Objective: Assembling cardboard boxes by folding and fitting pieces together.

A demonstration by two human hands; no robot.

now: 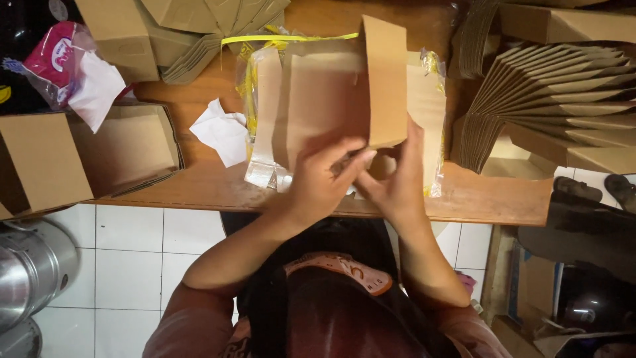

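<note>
Bare table strip (490,195) right; flat-box stacks (530,99) block beyond.

A wooden counter (490,199) runs across the room, warm brown under dim indoor light, its near edge straight. Below it the floor (132,258) is laid in white square tiles with dark grout lines. A shiny metal pot (30,272) stands on the tiles at the left edge. To the right, past the counter's corner, dark sandals (596,189) lie in shadow.
</note>
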